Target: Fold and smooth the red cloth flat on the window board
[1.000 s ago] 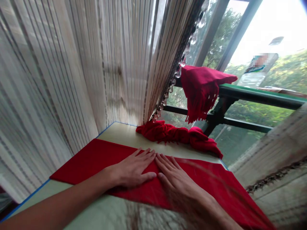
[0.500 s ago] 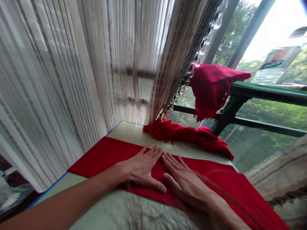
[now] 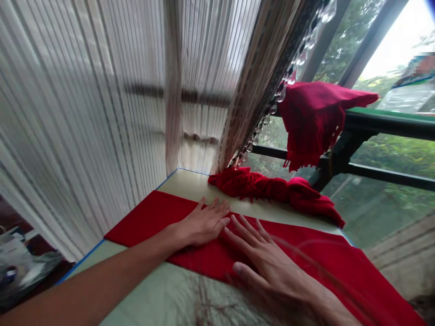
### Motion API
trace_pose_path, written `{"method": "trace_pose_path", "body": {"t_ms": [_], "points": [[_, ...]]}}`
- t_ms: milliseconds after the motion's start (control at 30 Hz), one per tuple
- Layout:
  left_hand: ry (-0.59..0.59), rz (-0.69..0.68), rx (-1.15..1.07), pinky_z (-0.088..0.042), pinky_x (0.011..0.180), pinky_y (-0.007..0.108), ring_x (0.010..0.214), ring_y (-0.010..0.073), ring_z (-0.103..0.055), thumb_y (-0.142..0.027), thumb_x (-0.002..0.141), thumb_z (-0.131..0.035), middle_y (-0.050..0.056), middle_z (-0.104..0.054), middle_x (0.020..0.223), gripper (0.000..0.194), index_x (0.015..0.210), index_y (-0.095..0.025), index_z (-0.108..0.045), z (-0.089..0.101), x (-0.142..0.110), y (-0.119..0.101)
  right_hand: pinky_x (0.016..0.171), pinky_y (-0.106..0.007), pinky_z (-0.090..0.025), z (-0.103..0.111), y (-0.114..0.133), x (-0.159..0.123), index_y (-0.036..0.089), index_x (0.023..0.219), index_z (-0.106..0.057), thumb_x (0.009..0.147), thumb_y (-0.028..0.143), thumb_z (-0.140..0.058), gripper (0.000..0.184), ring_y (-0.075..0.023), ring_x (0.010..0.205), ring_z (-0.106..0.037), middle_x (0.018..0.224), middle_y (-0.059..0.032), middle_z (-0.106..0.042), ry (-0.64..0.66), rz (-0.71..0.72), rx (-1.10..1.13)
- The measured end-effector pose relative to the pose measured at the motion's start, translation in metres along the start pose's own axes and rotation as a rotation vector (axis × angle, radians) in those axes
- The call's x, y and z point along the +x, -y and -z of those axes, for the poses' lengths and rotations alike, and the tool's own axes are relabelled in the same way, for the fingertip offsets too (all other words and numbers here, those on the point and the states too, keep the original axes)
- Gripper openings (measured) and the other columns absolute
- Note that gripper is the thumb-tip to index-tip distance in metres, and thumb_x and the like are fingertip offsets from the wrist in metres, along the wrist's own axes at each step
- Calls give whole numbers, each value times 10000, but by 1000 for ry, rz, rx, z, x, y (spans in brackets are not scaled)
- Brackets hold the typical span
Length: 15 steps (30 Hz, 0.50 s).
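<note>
A long red cloth (image 3: 136,219), folded into a flat strip, lies across the pale table (image 3: 136,290). My left hand (image 3: 205,224) rests palm down on its middle, fingers stretched toward the far edge. Close by on the right, my right hand (image 3: 267,258) lies flat on the same cloth with its fingers spread and thumb apart. The left fingertips and right fingertips are near each other. Loose hair blurs the view below the hands.
Behind the strip, a bunched red fringed cloth (image 3: 272,188) lies along the table's far edge. Another red fringed cloth (image 3: 312,122) hangs over a green-topped rail (image 3: 394,122) by the window. A striped sheer curtain (image 3: 102,113) hangs at the left and back. Plastic bags (image 3: 23,267) lie at lower left.
My left hand has drawn its thumb in beside its fingers. The right hand's fingers have spread slightly wider. The view has shifted a little, and the cloth still lies flat.
</note>
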<state>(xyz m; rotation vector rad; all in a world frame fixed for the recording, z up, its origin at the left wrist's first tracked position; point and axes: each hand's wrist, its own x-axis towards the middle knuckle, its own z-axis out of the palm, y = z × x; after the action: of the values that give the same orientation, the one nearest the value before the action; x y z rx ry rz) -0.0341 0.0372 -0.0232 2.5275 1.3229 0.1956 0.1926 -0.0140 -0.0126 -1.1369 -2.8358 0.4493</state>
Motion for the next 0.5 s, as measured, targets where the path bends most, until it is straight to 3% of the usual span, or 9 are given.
{"method": "trace_pose_path", "body": {"t_ms": [100,200,367,500], "points": [[-50,35,-33,-59,1214,582,1529,247,-111,-479,1076,-119,33,-215,1639,571,1573,-243,-271,1,0,0,1220,-630,-9,-1,0,-1,367,1563,-118,969,640,-390,708,-284,1517,35,1643,15,-19,44,5,-1],[-104,48,7,-52,1220,563,1527,245,-128,-480,1076,-156,29,-240,1635,561,1568,-243,-287,3,0,2,1222,-625,-7,-2,-1,-1,367,1566,-107,989,620,-344,674,-271,1519,44,1646,23,-16,-6,-9,-23],[-95,52,75,-70,1213,584,1527,270,-128,-475,1069,-214,56,-253,1630,561,1564,-225,-306,0,2,4,1230,-607,-8,-3,-6,0,355,1567,-126,993,613,-348,668,-258,1524,15,1647,20,-48,-1,-47,-27],[-95,55,56,-68,1210,597,1528,275,-119,-520,1066,-164,52,-240,1635,594,1564,-230,-304,0,4,2,1242,-578,-40,-8,-11,1,366,1569,-115,988,642,-330,678,-240,1524,22,1651,25,-32,-77,-132,-46]]}}
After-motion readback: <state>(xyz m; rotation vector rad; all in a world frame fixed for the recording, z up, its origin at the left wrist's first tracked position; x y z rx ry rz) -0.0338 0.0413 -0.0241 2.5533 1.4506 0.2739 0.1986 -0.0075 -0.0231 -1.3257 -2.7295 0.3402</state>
